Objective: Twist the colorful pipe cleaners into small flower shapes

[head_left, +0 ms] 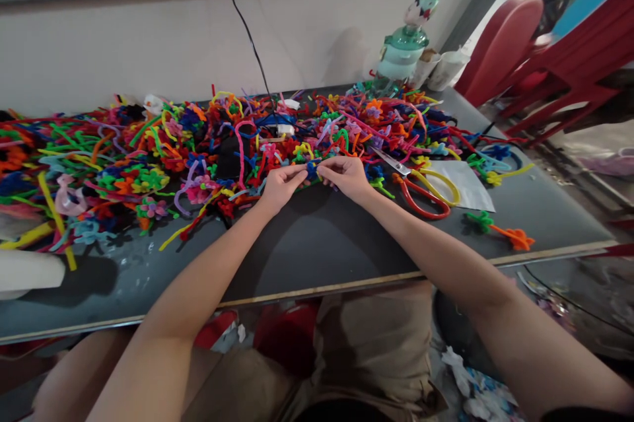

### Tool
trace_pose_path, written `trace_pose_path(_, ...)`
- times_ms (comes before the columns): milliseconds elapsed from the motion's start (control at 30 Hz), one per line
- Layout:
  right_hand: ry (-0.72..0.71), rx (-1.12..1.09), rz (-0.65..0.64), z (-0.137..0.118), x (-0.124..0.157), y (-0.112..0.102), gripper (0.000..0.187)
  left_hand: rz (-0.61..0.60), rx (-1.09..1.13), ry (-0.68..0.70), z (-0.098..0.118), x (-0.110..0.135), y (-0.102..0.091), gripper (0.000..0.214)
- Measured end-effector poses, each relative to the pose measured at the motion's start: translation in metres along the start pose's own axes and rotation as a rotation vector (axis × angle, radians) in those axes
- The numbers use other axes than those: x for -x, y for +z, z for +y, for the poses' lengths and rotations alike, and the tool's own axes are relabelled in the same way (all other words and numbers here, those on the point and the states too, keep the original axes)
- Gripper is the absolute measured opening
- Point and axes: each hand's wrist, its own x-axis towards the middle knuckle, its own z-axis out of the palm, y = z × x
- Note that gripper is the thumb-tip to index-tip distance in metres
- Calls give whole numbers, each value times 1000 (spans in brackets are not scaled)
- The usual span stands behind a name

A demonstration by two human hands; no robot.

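Between the fingertips of both hands is a small blue pipe-cleaner flower [312, 171], partly hidden by the fingers. My left hand [283, 185] pinches it from the left, thumb against forefinger. From the other side my right hand [345, 176] grips it in a similar pinch. Both hands are above the dark table [317, 244], at the front edge of a long heap of colourful pipe cleaners [198, 138]. Scissors with red and yellow handles [426, 194] lie just right of my right hand, their blades pointing into the heap.
A clear plastic bag [470, 187] lies beside the scissors. Nearer the table edge is an orange flower with a green end [518, 237]. A green-lidded bottle [402, 52] and white cups [447, 70] stand at the back right. A white roll [30, 271] is at left; red chairs [505, 45] are at right.
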Motion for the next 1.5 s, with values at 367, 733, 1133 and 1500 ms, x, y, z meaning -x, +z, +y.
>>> trace_pose_path(367,-249,310,133,-7,13,7,17,22,-96,25,1,2,1,32)
trace_pose_path(733,143,-154,-216,-8,0,-2,43,26,-106,77,3,1,1,29)
trace_pose_path(1133,227,-200,-327,-8,-4,-9,47,5,-87,95,5,2,3,22)
trace_pose_path(1500,164,-152,-329,-9,-4,-7,43,-14,-147,143,3,1,2,27)
